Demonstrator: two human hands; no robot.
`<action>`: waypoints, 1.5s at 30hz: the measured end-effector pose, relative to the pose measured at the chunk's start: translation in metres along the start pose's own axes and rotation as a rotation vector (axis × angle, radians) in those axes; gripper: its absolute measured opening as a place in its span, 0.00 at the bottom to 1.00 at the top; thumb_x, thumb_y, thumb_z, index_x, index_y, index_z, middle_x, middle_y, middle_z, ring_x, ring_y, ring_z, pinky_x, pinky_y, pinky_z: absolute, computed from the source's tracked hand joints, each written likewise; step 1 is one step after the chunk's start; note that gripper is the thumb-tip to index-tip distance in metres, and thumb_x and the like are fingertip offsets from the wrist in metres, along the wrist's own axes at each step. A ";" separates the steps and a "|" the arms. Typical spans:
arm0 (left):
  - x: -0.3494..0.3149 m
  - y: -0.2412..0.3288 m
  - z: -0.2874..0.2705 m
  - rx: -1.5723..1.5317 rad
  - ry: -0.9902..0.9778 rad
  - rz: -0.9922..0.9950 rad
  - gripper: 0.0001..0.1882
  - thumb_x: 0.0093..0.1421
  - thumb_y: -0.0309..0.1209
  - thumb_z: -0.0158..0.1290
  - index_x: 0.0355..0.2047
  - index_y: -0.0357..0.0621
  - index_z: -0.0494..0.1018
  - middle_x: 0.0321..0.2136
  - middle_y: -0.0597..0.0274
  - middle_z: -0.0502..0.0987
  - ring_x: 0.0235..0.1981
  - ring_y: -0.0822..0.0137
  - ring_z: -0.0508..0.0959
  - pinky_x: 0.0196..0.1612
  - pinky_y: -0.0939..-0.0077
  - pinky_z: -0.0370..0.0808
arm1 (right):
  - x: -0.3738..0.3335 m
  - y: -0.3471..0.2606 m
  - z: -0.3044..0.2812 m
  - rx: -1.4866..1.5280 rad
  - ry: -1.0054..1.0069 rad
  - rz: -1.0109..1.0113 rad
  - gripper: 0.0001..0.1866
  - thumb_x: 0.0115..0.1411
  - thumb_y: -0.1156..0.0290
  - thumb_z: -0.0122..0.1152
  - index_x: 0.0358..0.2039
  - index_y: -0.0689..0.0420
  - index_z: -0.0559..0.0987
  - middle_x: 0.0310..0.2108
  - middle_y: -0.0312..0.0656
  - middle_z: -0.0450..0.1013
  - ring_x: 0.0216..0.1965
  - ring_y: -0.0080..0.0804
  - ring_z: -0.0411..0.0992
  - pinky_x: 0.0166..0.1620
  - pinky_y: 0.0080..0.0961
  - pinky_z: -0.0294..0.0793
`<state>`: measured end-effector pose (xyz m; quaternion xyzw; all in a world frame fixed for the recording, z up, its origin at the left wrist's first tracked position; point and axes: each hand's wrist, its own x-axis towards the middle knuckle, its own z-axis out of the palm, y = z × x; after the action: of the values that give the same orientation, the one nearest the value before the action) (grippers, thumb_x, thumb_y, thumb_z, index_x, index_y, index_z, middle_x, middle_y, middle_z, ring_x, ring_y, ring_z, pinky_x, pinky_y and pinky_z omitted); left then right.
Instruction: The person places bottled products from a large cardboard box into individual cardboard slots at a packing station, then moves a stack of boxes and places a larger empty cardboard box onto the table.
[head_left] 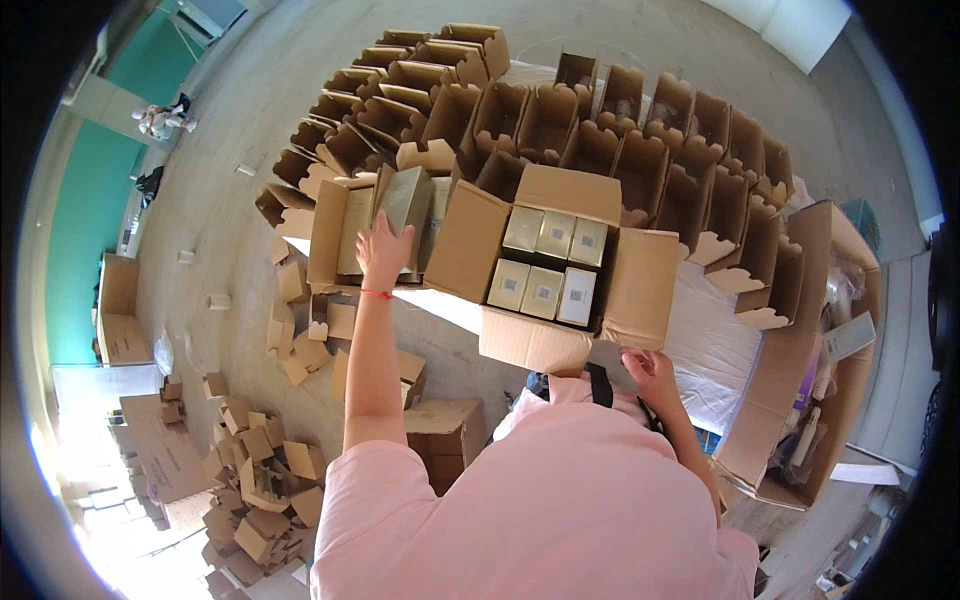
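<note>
My left hand [383,250] grips one pale box [405,205]; my right hand [650,368] hangs loosely curled, empty, beside the open carton [530,345] holding six pale boxes.

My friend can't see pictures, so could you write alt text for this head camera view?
A person in pink reaches their left hand to a pale box in a carton; their right hand is near an open carton of six boxes. Rows of empty cartons stand behind.
</note>
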<state>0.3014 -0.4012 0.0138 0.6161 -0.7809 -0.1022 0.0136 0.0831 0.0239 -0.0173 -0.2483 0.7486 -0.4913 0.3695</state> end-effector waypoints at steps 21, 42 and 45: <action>-0.018 0.011 0.034 0.162 0.088 0.087 0.35 0.53 0.45 0.52 0.60 0.55 0.55 0.56 0.46 0.53 0.56 0.48 0.56 0.56 0.54 0.57 | 0.011 -0.016 0.004 -0.128 -0.065 0.024 0.10 0.56 0.70 0.59 0.37 0.61 0.76 0.29 0.39 0.75 0.31 0.22 0.72 0.34 0.22 0.72; -0.061 0.026 -0.001 -0.815 -0.107 0.149 0.25 0.52 0.33 0.58 0.48 0.32 0.68 0.30 0.59 0.77 0.30 0.75 0.74 0.32 0.81 0.71 | 0.045 0.017 0.011 0.246 -0.463 0.210 0.14 0.57 0.64 0.58 0.40 0.59 0.76 0.33 0.36 0.74 0.34 0.25 0.72 0.40 0.24 0.73; -0.065 0.032 0.003 -0.746 0.027 0.308 0.17 0.54 0.28 0.55 0.41 0.27 0.70 0.31 0.57 0.77 0.31 0.71 0.75 0.35 0.77 0.72 | 0.052 0.017 0.036 0.446 -0.447 0.177 0.14 0.55 0.67 0.61 0.40 0.58 0.76 0.33 0.33 0.73 0.33 0.20 0.69 0.38 0.21 0.71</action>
<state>0.2856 -0.3306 0.0230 0.4460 -0.7730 -0.3674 0.2618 0.0805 -0.0274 -0.0574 -0.1970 0.5417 -0.5425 0.6111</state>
